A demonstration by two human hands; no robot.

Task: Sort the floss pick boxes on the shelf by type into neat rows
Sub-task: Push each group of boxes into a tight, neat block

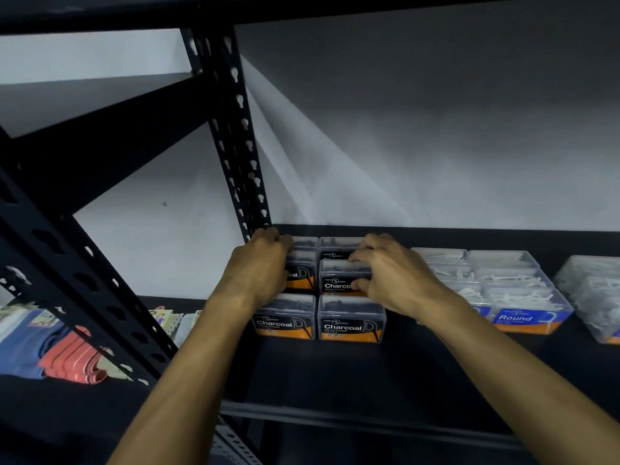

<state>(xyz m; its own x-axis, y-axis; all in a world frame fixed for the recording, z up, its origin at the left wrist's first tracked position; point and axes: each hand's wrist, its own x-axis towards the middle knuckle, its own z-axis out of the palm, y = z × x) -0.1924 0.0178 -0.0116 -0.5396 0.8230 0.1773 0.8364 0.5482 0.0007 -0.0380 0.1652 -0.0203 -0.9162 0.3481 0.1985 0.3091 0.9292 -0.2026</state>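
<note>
on charcoal boxes [345, 280]: both hands' curled fingers [364, 255]

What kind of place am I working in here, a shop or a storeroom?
Probably a stockroom or shop back room: a black slotted-steel rack against a bare wall, Charcoal floss boxes and Round floss boxes in multiples, and packaged goods on the next shelf.

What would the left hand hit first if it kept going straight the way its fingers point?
Probably the black shelf post at the back corner: the left hand points toward it, fingertips already near its foot. Depth is unclear, so the white wall behind may come first.
</note>
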